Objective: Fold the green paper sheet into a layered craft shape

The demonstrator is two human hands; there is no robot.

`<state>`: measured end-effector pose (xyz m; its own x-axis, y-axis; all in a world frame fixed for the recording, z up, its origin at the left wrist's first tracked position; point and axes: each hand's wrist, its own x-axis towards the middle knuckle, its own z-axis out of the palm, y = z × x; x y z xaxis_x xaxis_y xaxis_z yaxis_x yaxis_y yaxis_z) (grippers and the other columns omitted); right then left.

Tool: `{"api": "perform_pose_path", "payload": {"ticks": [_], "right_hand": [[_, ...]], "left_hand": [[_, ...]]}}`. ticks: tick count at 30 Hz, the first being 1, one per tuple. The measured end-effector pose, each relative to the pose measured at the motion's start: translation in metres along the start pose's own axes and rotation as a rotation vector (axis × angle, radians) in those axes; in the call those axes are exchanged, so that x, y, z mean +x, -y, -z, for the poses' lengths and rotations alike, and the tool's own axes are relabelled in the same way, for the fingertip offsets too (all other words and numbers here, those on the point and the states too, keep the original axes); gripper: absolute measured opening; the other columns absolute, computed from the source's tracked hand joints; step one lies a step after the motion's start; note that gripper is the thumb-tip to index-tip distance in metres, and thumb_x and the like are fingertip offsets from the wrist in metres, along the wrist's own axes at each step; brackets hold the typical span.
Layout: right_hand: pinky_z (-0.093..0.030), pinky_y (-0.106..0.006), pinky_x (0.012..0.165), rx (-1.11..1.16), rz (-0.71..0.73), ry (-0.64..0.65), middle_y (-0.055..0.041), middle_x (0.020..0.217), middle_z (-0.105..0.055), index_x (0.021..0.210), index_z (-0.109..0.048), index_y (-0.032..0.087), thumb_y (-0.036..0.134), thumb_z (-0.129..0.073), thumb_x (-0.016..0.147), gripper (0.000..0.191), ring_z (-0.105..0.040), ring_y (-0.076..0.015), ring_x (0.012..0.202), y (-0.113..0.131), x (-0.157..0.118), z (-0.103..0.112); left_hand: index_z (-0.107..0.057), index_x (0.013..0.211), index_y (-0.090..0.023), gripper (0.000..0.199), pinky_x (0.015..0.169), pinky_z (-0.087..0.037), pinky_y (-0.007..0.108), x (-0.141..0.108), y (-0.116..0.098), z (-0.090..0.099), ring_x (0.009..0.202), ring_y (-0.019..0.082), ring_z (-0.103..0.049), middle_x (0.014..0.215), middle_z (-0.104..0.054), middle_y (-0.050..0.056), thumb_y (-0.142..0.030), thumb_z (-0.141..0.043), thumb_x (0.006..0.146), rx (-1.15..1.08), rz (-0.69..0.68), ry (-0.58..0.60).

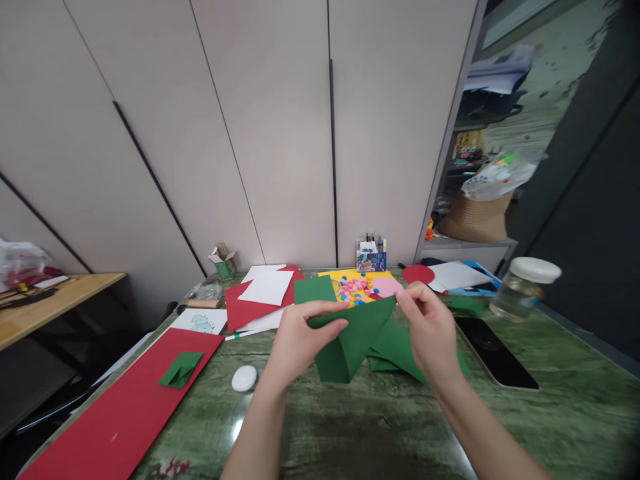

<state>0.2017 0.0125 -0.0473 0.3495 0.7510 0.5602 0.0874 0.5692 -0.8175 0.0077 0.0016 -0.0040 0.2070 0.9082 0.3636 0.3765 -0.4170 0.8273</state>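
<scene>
A sheet of green paper (357,333), partly folded, is held up above the table between my two hands. My left hand (307,333) pinches its left side between thumb and fingers. At the upper right corner, the fingertips of my right hand (425,327) are closed on the same sheet. More green paper (400,350) lies on the table just behind and below it. A small folded green paper piece (181,369) rests on a long red card (135,407) at the left.
Behind my hands, pink and blue pompoms (356,288) lie on yellow paper (385,275). A black phone (495,350) and a lidded jar (525,290) are at the right. A white oval object (245,378) and a marker (250,333) lie to the left. Cabinet doors (270,133) back the table.
</scene>
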Motion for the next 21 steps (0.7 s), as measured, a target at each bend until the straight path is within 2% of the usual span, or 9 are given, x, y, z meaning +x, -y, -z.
{"api": "perform_pose_path", "payload": {"ticks": [11,21], "right_hand": [[-0.029,-0.027,0.062,0.114,-0.086,0.051,0.0022,0.07,-0.039,0.064,-0.049,0.02,0.029,-0.059,0.081,0.022,-0.037,-0.014,0.067,0.0007,0.0021,0.0011],[-0.029,-0.027,0.064,0.138,-0.095,0.066,0.0015,0.072,-0.041,0.064,-0.05,0.02,0.029,-0.059,0.081,0.022,-0.038,-0.0144,0.071,0.002,0.0023,0.0022]], "left_hand": [[-0.072,0.091,-0.026,0.022,0.082,-0.054,0.029,0.0009,0.0018,0.0001,0.092,0.017,-0.066,0.097,-0.073,0.0,-0.021,-0.07,0.07,-0.064,0.011,0.007],[-0.073,0.087,-0.025,0.018,0.081,-0.053,0.026,0.0017,0.0012,0.0004,0.088,0.016,-0.067,0.094,-0.073,-0.001,-0.02,-0.07,0.07,-0.078,0.024,0.01]]}}
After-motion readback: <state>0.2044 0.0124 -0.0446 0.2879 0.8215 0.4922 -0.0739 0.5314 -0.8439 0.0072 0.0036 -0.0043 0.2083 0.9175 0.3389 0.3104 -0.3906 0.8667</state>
